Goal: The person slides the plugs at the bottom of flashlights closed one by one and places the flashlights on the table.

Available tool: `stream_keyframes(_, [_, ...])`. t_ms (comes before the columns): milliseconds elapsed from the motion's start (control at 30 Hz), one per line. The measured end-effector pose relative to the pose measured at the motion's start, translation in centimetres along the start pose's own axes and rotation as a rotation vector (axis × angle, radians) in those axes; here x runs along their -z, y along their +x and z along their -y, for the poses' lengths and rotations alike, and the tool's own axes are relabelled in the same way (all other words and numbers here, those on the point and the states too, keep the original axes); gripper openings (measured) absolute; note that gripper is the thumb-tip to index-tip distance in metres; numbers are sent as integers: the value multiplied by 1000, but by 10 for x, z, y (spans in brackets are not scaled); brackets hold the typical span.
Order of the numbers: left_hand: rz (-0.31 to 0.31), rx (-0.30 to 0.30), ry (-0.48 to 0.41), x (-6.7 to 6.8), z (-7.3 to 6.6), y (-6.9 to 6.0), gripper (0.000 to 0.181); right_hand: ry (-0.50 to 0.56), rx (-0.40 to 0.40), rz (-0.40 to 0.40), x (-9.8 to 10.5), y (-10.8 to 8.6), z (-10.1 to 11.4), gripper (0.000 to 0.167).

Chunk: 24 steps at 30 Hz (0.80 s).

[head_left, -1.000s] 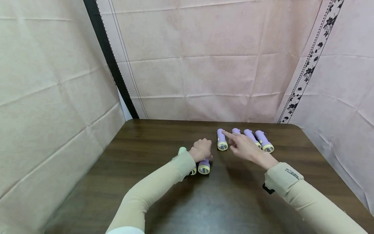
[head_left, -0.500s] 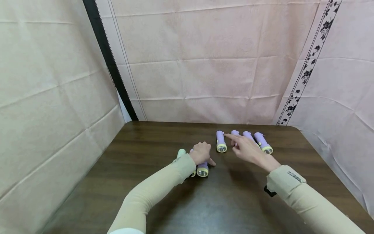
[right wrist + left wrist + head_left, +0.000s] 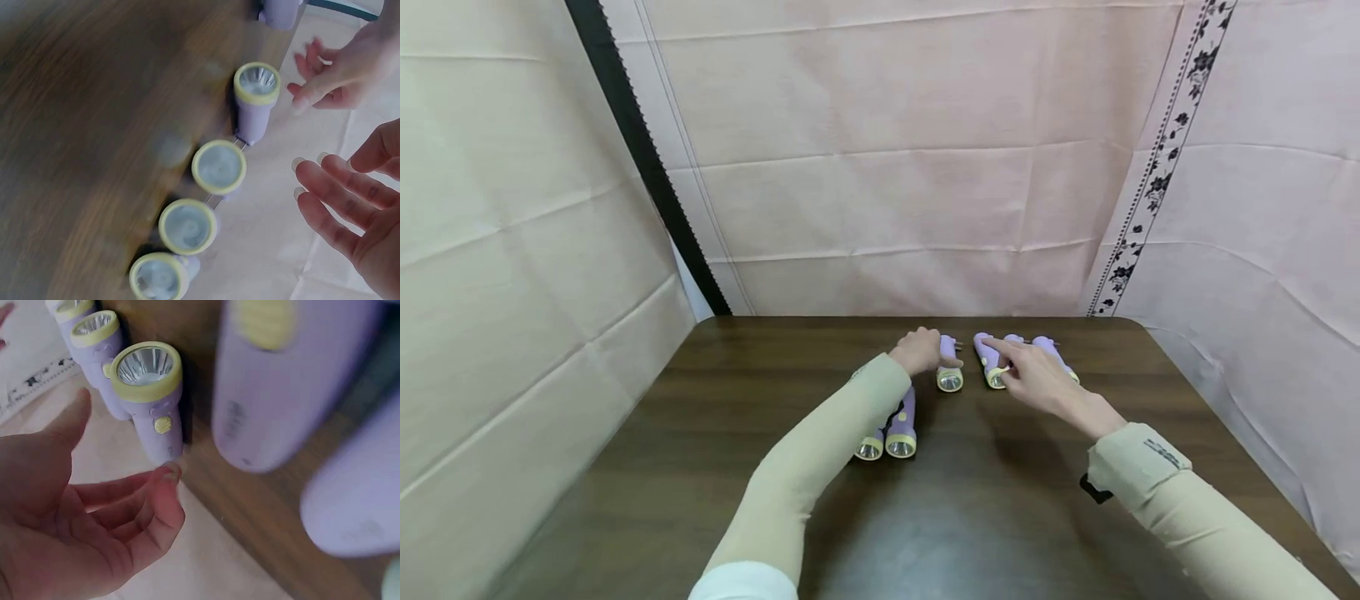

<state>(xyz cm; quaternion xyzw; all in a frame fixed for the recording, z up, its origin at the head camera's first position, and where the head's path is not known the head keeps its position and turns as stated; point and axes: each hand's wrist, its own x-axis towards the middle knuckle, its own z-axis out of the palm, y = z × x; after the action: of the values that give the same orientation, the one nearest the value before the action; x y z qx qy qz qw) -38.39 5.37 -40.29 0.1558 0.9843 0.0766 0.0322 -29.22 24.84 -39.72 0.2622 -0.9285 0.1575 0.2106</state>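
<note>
Now that the left hand (image 3: 921, 352) has moved from the near torches (image 3: 902, 429) to the leftmost far torch (image 3: 950, 375) on the table (image 3: 700, 450), the work seems to be shifting there. That grip is loosely parted, holding nothing; the right hand (image 3: 1037, 377), relaxed and empty, hovers by the other far torches (image 3: 988, 355).

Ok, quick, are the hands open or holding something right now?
Left hand: open, holding nothing, near a purple-and-yellow plastic flashlight.
Right hand: open, holding nothing.
</note>
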Motion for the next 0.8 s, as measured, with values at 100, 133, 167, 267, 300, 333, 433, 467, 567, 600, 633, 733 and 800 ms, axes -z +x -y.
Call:
stream_keyframes(100, [-13, 32, -38, -5, -6, 16, 58, 11, -25, 1, 1, -3, -3, 56])
stream_keyframes(133, [-17, 46, -46, -7, -8, 20, 54, 12, -34, 5, 1, -4, -4, 56])
stream_keyframes(167, [-21, 61, -53, -9, -10, 25, 50, 13, -44, 8, 1, -5, -4, 55])
stream_keyframes(267, [-21, 93, -66, -16, -15, 36, 41, 7, -72, 16, 3, -7, -7, 54])
stream_keyframes(300, [-17, 101, -67, -18, -17, 38, 38, 4, -78, 17, 4, -8, -8, 53])
stream_keyframes(333, [-13, 109, -69, -19, -18, 41, 37, -1, -85, 18, 4, -9, -9, 53])
stream_keyframes(433, [-12, 128, -82, -23, -23, 46, 31, -15, -109, 16, 6, -12, -12, 52])
stream_keyframes(467, [-14, 130, -84, -24, -24, 46, 29, -16, -117, 16, 7, -13, -13, 53])
stream_keyframes(567, [-23, 128, -98, -27, -25, 49, 24, -20, -135, 22, 8, -15, -18, 55])
stream_keyframes(600, [-20, 122, -100, -28, -26, 50, 23, -21, -139, 24, 8, -16, -19, 56])
stream_keyframes(633, [-18, 114, -104, -29, -26, 51, 23, -21, -143, 27, 9, -16, -21, 56])
stream_keyframes(733, [-19, 95, -124, -31, -25, 53, 22, -19, -151, 34, 9, -18, -26, 56])
stream_keyframes(800, [-30, 93, -138, -29, -25, 54, 25, -17, -152, 37, 9, -19, -29, 55])
